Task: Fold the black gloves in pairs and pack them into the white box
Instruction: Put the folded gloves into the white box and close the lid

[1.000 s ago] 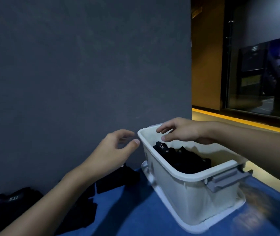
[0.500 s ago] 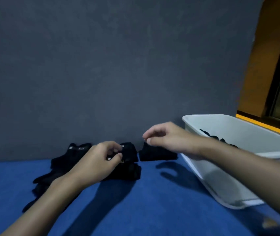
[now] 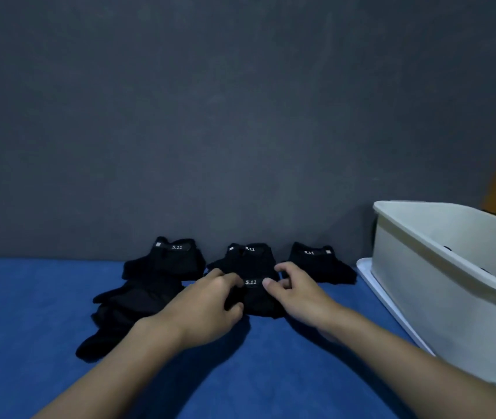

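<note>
Nearest, both forearms reach forward over the blue tabletop (image 3: 44,297) and meet at the middle glove (image 3: 256,300), which lies squarely between the hands with its labelled band running left to right, so neither hand is nearer. The left hand (image 3: 207,306) curls its fingers (image 3: 224,279) round the glove's left edge, while the right hand (image 3: 299,294) pinches its right edge between thumb and forefinger. Farther back, more black gloves (image 3: 168,261) lie along the grey wall (image 3: 240,116), and the white box (image 3: 440,285) stands well to the right.

White box (image 3: 440,267) partly beyond the right edge.
</note>
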A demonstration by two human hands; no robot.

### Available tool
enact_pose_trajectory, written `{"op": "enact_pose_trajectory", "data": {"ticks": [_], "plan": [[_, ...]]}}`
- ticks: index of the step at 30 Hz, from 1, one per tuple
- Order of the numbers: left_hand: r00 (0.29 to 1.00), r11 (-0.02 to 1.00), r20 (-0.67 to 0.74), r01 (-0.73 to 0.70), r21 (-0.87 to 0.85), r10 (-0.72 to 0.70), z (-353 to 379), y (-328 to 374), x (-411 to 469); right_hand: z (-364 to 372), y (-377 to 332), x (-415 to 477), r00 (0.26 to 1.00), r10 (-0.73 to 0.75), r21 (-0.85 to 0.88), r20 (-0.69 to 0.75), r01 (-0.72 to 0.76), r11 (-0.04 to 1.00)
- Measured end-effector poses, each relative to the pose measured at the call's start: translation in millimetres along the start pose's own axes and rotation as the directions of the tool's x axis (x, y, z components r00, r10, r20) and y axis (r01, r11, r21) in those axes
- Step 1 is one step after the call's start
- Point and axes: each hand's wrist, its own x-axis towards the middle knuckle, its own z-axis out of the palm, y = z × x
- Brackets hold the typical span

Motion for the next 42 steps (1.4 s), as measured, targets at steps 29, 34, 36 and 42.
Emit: {"op": "enact_pose_trajectory", "data": {"ticks": [29, 34, 36, 42], "plan": [[0.973, 0.760, -0.207, -0.062, -0.647, -0.097, 21.7, 30.4, 8.1, -41.9, 7.8, -51.9, 0.994, -0.090, 0.282, 0.058, 0.070, 0.957], [0.960, 0.766, -0.275, -0.212, -0.607, 0.048, -1.5, 49.4, 0.7, -61.5, -0.6, -74.6, 0.982, -0.168, 0.434, 0.087, 0.115, 0.894], [0.952, 0.764, -0.290, -0.256, -0.592, 0.094, -16.7, 60.5, -3.3, -70.2, -8.2, -83.1, 0.980, -0.195, 0.477, 0.052, 0.147, 0.866], [0.948, 0.747, -0.195, -0.317, -0.585, 0.250, -65.7, 101.0, -2.8, -102.2, -32.0, -111.4, 0.932, -0.312, 0.453, -0.184, 0.362, 0.815]]}}
